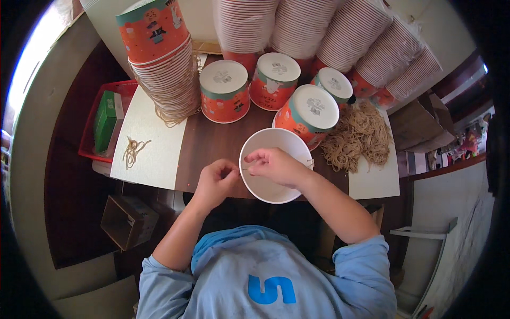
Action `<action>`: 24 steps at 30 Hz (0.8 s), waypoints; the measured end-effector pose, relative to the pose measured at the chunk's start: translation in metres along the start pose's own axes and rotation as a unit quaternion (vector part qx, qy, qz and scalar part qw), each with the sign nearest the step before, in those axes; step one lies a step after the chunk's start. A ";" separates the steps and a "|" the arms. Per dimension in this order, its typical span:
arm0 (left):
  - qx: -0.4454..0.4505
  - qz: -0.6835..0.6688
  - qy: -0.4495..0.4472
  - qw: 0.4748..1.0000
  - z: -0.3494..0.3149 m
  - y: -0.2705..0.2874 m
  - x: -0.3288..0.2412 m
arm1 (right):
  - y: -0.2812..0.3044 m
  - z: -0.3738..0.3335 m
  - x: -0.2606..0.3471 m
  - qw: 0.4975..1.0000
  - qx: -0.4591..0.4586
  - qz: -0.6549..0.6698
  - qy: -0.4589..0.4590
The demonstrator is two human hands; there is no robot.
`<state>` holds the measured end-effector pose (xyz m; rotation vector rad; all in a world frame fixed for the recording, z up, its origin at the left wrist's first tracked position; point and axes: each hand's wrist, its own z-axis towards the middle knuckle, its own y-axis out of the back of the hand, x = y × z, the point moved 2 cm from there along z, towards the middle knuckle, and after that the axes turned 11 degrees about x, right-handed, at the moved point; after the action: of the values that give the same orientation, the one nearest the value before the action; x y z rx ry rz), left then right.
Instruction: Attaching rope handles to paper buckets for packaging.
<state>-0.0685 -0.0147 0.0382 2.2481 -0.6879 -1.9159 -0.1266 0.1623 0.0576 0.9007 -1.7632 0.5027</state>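
Note:
A round paper bucket with a white inside stands at the table's near edge, its mouth facing me. My left hand is closed in a pinch just outside its left rim, on a thin tan cord that shows between my two hands. My right hand reaches over the mouth from the right. Its fingers are curved and apart, close to the inner left wall beside the cord. A short piece of cord also shows at the right rim. The bucket's outside is mostly hidden.
Upside-down orange and green buckets stand behind. A tall nested stack with cords hanging on it leans at left, several wrapped stacks at the back. Loose cord is heaped at right; a small bunch lies at left.

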 end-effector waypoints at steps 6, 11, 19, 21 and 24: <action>0.117 -0.535 0.012 0.837 -0.013 -0.003 0.035 | -0.026 -0.039 0.045 0.950 0.013 -0.309 -0.036; 0.176 -0.557 -0.062 0.809 -0.023 -0.012 0.039 | -0.026 -0.045 0.023 0.902 -0.004 -0.429 0.044; 0.173 -0.511 -0.034 0.841 -0.039 -0.021 0.044 | -0.021 -0.050 0.025 0.844 -0.076 -0.523 0.087; 0.168 -0.484 -0.032 0.858 -0.043 -0.022 0.046 | -0.028 -0.054 0.030 0.841 -0.118 -0.514 0.122; 0.184 -0.410 -0.055 0.892 -0.051 -0.022 0.043 | -0.036 -0.060 0.026 0.810 -0.190 -0.528 0.167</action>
<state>-0.0097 -0.0229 0.0011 3.0218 -0.0729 -2.4235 -0.0664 0.1730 0.1012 1.2322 -0.7717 -0.4025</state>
